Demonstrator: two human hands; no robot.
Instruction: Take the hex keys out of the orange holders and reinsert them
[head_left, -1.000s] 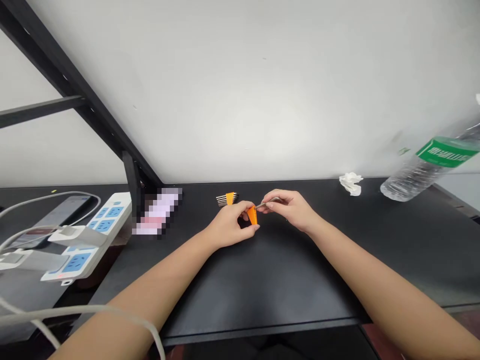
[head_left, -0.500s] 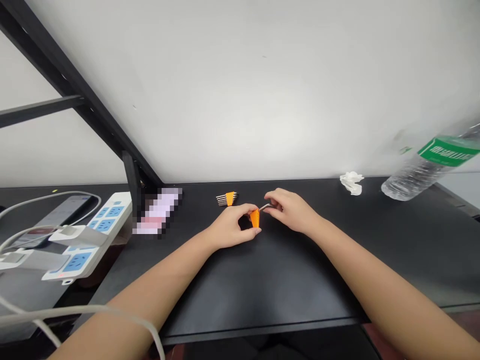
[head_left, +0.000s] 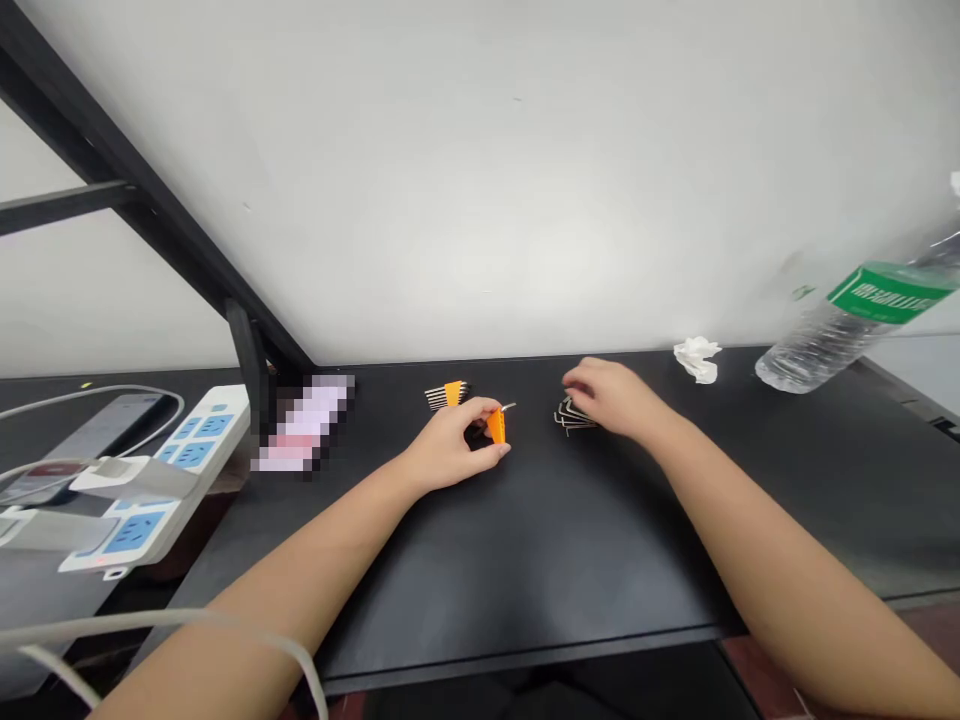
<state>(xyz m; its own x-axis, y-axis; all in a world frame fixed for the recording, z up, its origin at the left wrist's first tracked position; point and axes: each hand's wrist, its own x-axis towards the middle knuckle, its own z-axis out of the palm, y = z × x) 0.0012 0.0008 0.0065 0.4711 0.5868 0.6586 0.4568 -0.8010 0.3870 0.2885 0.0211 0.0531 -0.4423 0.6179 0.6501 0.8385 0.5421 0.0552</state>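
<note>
My left hand (head_left: pixel 455 446) pinches an orange hex key holder (head_left: pixel 496 426) between thumb and fingers, just above the black desk. One metal hex key (head_left: pixel 508 406) sticks out of the top of this holder. To the right, my right hand (head_left: pixel 611 392) reaches down over a loose pile of L-shaped hex keys (head_left: pixel 574 415). Its fingers are curled together at the pile, and whether a key is between them is hidden. Behind my left hand lies a second orange holder (head_left: pixel 453 393) with several hex keys set in a row.
A power strip (head_left: pixel 184 450) with plugged chargers and white cables lies left, beside a phone (head_left: pixel 94 440). A blurred pinkish item (head_left: pixel 304 430) lies near the black metal frame (head_left: pixel 247 360). Crumpled tissue (head_left: pixel 697 358) and a plastic bottle (head_left: pixel 847 325) stand at the back right.
My right hand has moved right, away from the orange holder, to the hex key pile. The key it held at the holder now sits there. My left hand has shifted slightly left.
</note>
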